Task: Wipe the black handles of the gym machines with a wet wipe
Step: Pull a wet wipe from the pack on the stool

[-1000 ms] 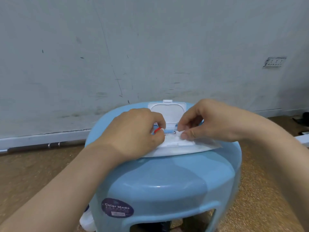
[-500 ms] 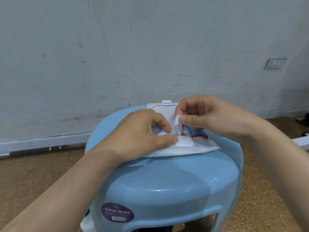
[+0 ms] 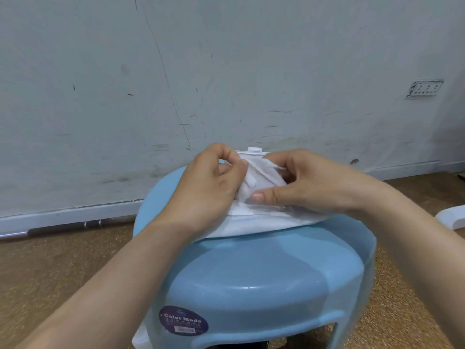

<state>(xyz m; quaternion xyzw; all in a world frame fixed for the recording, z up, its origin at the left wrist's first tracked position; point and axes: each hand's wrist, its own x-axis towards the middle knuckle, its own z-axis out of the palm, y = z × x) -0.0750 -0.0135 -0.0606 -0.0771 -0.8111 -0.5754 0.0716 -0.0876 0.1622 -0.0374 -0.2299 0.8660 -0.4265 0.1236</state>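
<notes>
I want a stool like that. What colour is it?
The stool is light blue; the head view, the only one, shows it plainly.

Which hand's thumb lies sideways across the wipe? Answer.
The right hand: its thumb lies level across the wet wipe; the left hand pinches it higher up.

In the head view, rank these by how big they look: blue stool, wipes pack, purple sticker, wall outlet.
blue stool
wipes pack (partly covered)
purple sticker
wall outlet
The outlet is farther off, so its last place may owe to distance.

L hand (image 3: pixel 208 182) + R hand (image 3: pixel 302 185) pinch wet wipe (image 3: pixel 261 177) | over pack (image 3: pixel 264 224) | blue stool (image 3: pixel 251 278)
</notes>
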